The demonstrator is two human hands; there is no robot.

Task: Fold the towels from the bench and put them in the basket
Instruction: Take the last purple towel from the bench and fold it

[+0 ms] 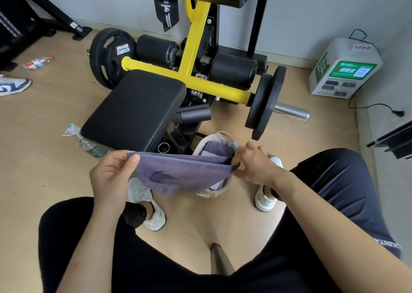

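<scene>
Nearest are the person's two knees in black cloth, spread apart over the wooden floor (223, 225), with a white shoe (148, 205) under the left one and another white shoe (266, 200) under the right. Just beyond the knees both hands hold a purple towel (182, 170) stretched flat between them. The left hand (111, 174) pinches its left end with the thumb on top and the fingers curled beneath, and the right hand (254, 165) grips the right end, where the layers of cloth meet. The towel's near edge sags in loose folds. Directly below and behind it the basket (223, 136) stands on the floor between the feet, and a second purple towel (217, 150) already lies folded in it. Left of the basket a plastic water bottle (89, 144) lies by the foot of the desk (136, 107), a padded black seat with nothing on its top. Behind it rises a yellow frame (194, 47) with black weight plates (109, 58) at either end of its bar. A white box (343, 67) with a green label stands against the far wall.
</scene>
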